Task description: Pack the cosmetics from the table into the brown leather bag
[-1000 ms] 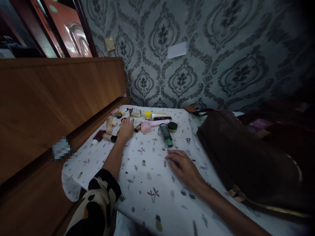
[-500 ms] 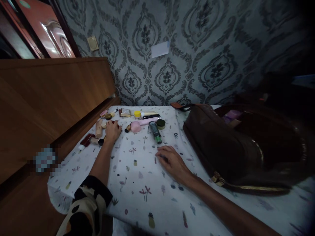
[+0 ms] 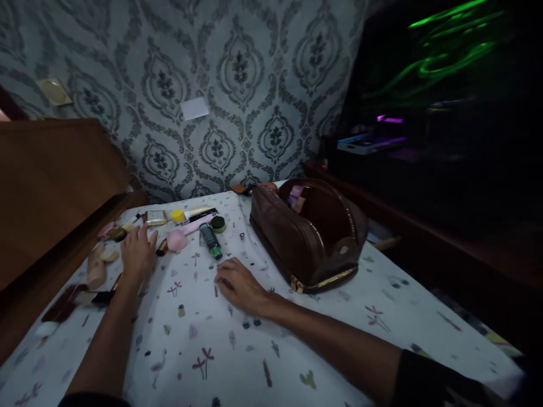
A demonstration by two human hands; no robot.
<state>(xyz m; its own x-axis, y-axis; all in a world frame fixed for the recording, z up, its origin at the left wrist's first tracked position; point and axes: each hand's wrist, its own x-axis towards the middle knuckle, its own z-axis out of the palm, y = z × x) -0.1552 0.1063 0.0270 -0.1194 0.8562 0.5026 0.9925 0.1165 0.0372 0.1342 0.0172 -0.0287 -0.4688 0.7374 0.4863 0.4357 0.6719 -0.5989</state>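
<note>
My left hand [image 3: 136, 254] lies palm down on the patterned white tablecloth [image 3: 237, 345], fingers stretched toward a scatter of cosmetics at the far left. My right hand [image 3: 237, 284] rests in the middle of the table with fingers curled down, and a small dark item seems to sit under the fingertips. Just beyond it lies a dark green tube [image 3: 210, 239] beside a round dark jar [image 3: 218, 224]. A pink sponge [image 3: 177, 239] and a pink tube lie between my hands. An open brown leather pouch [image 3: 309, 232] stands to the right.
A wooden headboard or cabinet [image 3: 51, 186] runs along the left. Patterned grey wallpaper [image 3: 237, 85] backs the table. A dark shelf with glowing green and purple lights [image 3: 424, 102] fills the right side. More cosmetics [image 3: 95, 271] lie near the left table edge.
The view has swung to the right, bringing the brown pouch fully into sight. Both hands have stayed about where they were on the cloth.
</note>
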